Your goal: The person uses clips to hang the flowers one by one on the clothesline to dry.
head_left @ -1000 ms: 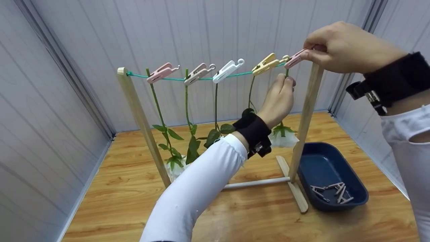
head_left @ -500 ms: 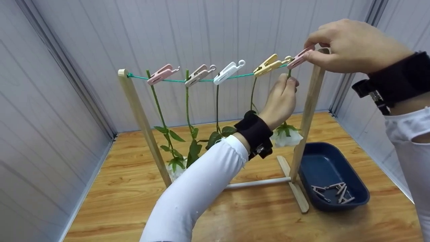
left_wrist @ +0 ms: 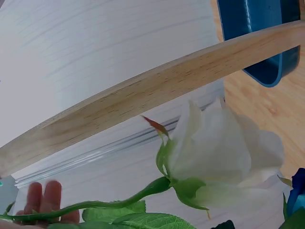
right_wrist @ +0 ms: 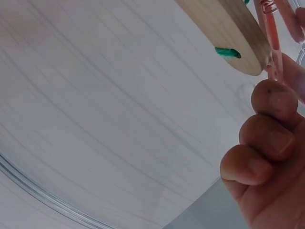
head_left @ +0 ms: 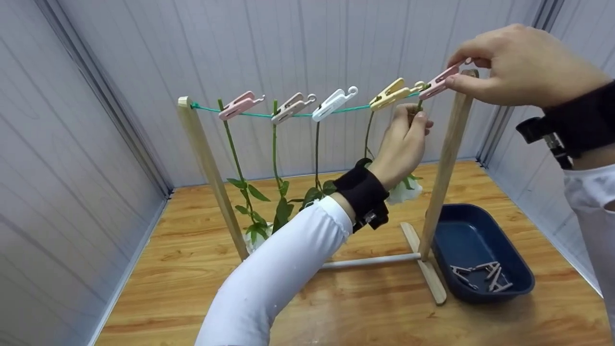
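Note:
At the right end of the green line, my right hand pinches a pink clothespin beside the top of the wooden post. Just below that clothespin, my left hand pinches the stem of a white rose between thumb and fingers. The rose hangs head down, and its bloom fills much of the left wrist view. Further left along the line, a yellow clothespin, a white one, a greyish-pink one and a pink one grip other stems. My left forearm hides most of those blooms.
The line runs between two wooden posts joined low down by a white bar. A dark blue tub with several loose clothespins stands right of the rack on the wooden table. Panelled walls enclose the back and sides.
The head view has shifted slightly, so the rack appears further right. The held rose's bloom has swung left, away from the right post. Both hands stay at the same clothespin and stem.

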Motion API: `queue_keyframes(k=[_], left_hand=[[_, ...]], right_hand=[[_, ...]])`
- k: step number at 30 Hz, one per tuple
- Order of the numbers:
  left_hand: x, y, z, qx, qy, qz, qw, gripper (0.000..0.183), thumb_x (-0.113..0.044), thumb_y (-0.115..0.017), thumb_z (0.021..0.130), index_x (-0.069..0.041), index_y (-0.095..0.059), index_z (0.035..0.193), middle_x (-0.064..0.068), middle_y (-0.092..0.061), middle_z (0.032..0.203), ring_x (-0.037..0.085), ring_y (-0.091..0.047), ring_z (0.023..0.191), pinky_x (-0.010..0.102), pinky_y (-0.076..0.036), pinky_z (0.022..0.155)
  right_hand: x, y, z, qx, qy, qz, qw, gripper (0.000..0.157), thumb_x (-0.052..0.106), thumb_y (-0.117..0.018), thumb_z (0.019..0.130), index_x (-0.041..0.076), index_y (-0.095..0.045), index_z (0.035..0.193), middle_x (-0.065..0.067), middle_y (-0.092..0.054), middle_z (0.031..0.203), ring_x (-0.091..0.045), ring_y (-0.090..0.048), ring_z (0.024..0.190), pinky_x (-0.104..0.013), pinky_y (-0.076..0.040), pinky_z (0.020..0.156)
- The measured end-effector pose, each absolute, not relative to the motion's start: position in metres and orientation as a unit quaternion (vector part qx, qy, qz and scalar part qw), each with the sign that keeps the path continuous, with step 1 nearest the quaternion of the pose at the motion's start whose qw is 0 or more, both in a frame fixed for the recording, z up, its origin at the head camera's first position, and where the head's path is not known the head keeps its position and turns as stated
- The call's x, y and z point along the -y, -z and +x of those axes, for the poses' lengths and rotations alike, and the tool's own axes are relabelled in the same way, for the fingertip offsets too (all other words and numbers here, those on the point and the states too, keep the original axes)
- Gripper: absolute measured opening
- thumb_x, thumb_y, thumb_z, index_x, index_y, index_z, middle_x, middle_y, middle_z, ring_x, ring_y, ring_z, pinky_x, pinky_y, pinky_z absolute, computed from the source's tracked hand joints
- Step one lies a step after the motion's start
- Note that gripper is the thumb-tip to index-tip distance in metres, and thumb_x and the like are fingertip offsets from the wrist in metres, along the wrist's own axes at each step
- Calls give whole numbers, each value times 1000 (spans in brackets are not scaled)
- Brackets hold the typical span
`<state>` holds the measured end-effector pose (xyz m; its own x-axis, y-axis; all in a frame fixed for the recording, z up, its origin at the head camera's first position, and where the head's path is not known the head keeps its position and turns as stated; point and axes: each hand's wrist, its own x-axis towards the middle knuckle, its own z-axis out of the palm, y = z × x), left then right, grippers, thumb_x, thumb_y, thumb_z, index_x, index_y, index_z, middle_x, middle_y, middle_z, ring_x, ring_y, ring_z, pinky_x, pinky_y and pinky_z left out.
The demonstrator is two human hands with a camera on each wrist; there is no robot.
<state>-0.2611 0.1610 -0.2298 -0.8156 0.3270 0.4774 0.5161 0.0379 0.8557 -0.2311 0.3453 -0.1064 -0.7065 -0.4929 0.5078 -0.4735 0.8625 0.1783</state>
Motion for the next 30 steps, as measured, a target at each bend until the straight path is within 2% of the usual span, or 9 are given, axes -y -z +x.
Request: queue_keyframes(k=[6,10,14,18,23,30], left_hand=[[-156,228,-257,722,620,-297,79,40,-24,-39,118,-5,-49,153,10,-62,146,10,-59,130,19,-46,108],[-150,228,-251,713,627,-310,56,47,-24,-38,119,-5,-40,162,14,-51,164,18,-50,153,23,-41,121],[-140,231,-243,709,624,-325,40,53,-25,-37,119,-3,-33,166,17,-42,171,24,-43,159,27,-38,125],[-126,236,-237,710,616,-340,34,54,-25,-36,119,-3,-30,167,17,-41,171,25,-43,158,27,-38,125],[-103,247,-230,724,587,-358,59,49,-23,-38,118,-1,-36,162,18,-49,163,26,-53,148,28,-44,120],[-63,271,-219,735,546,-386,115,38,-16,-45,114,4,-46,147,20,-62,137,26,-64,120,32,-58,95]], right_hand=[[-349,114,-229,916,8,260,305,34,25,-71,103,-2,-74,124,-11,-55,78,-18,-39,66,-28,-28,60],[-351,120,-227,901,-11,276,334,37,20,-74,101,-2,-72,131,-9,-54,75,-14,-35,62,-23,-25,58],[-353,128,-222,882,-31,297,363,42,14,-74,100,-2,-68,139,-8,-51,73,-11,-34,62,-19,-25,60],[-352,138,-214,868,-45,311,384,49,8,-74,99,-2,-63,146,-5,-48,72,-8,-31,62,-19,-24,61],[-346,157,-205,846,-73,345,401,54,5,-74,97,-4,-59,149,-3,-48,73,-4,-32,65,-16,-28,62],[-335,199,-201,821,-115,381,410,42,4,-74,94,-9,-68,133,-8,-59,78,-3,-41,70,-14,-36,65]])
